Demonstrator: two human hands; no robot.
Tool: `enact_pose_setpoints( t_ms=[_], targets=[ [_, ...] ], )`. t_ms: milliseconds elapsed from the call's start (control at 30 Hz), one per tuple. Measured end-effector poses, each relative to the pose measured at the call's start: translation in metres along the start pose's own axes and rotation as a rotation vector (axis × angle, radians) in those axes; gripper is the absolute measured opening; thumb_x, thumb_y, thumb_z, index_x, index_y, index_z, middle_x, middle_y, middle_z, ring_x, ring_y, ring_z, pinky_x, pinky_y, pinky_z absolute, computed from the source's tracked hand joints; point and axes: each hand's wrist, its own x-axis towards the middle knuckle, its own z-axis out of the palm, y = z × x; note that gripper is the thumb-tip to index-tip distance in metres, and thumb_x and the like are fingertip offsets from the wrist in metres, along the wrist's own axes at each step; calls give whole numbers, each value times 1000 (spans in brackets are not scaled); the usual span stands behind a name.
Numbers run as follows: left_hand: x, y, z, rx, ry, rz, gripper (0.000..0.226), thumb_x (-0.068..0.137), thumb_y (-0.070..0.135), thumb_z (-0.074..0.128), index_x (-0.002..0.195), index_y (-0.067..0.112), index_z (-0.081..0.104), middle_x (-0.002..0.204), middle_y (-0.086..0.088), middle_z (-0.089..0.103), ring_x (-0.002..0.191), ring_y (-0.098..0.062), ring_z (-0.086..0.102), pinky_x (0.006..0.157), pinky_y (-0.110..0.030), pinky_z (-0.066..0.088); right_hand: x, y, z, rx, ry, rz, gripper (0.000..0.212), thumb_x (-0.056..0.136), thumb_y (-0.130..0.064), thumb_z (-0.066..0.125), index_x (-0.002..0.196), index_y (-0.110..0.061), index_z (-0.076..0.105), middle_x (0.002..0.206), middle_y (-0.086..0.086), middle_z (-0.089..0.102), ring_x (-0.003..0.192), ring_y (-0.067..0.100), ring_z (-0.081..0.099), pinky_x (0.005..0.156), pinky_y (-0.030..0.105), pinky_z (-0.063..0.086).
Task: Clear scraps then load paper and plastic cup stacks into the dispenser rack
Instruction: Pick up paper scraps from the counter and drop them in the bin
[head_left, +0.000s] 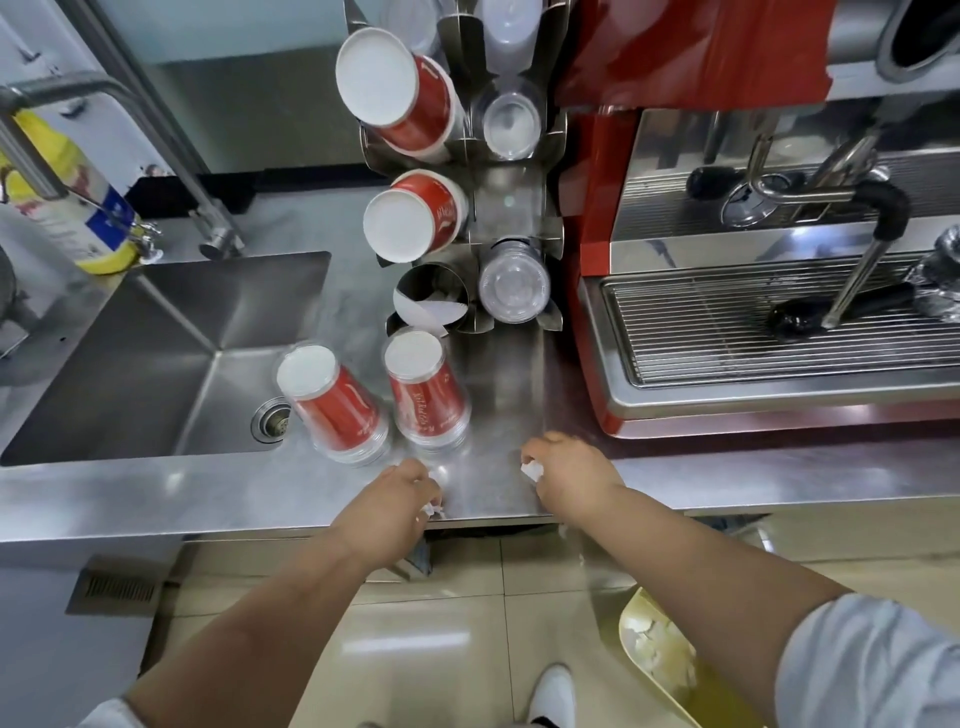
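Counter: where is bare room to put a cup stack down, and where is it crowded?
Free: the steel strip between the two wrapped cup stacks and the espresso machine, below the dispenser rack. Also the counter edge in front of the sink. Crowded: near the left hand and right hand, both holding scraps.

Steel counter (493, 374) with cup stacks, dispenser rack and coffee machine.

The brushed steel worktop runs left to right, with a sink (156, 358) sunk into its left part. Near the middle stand two wrapped stacks of red paper cups (332, 410) (426, 395), bottoms up, side by side just right of the sink. Behind them the metal dispenser rack (511, 208) rises from the counter. A red espresso machine (753, 312) sits at the right, far side. Small white scraps (531, 471) (432, 512) lie near the front edge. Below, a tiled floor (441, 649) carries a yellow bin (660, 654) at the near right.
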Motion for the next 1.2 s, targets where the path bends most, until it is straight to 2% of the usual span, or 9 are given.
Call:
enact_pose_setpoints(
  t_ms=[167,267,400,533,767,967,1200],
  targets=[
    [0,6,-1,10,-6,-8,27,89,12,54,109,24,67,113,1,50,103,-18,56,92,-28,46,2,-3,-8,-10,-69,17,32,75,-3,56,95,-27,62,106,-1,57,95,27,60,74,27,47],
    [0,9,0,38,-22,2,25,90,14,53,109,23,66,112,1,49,99,-18,57,87,-24,46,2,-3,-9,-9,-82,18,33,75,-3,56,96,-27,63,108,-1,57,96,26,59,73,25,44],
    [-1,14,2,53,-33,2,25,92,15,53,112,22,65,114,-1,50,101,-20,57,89,-30,47,-1,-4,-11,-3,-93,31,36,75,-2,56,100,-26,63,110,1,57,97,26,59,76,26,47],
    [-4,16,3,47,-11,-3,24,91,15,54,112,21,65,115,0,51,103,-20,57,90,-30,47,-6,-6,-12,19,-86,43,35,74,-2,58,99,-27,64,108,1,57,96,25,58,72,25,44],
    [-9,21,1,5,29,3,23,90,15,53,109,20,65,114,0,52,102,-19,58,89,-27,46,-16,-7,-18,39,-33,19,34,77,-4,57,103,-25,65,109,1,57,98,25,57,71,24,42],
    [-10,30,-12,-18,73,15,27,89,16,55,111,27,66,114,4,51,102,-16,57,90,-24,46,-21,-16,-33,38,33,-39,33,79,-7,57,105,-25,65,110,1,58,100,25,58,74,24,44],
    [-8,40,-29,11,126,28,23,89,19,55,109,22,65,114,3,50,101,-19,57,86,-23,43,-25,-27,-52,44,103,-119,29,82,-7,55,107,-19,67,111,5,59,102,26,59,82,27,44]
  ],
)
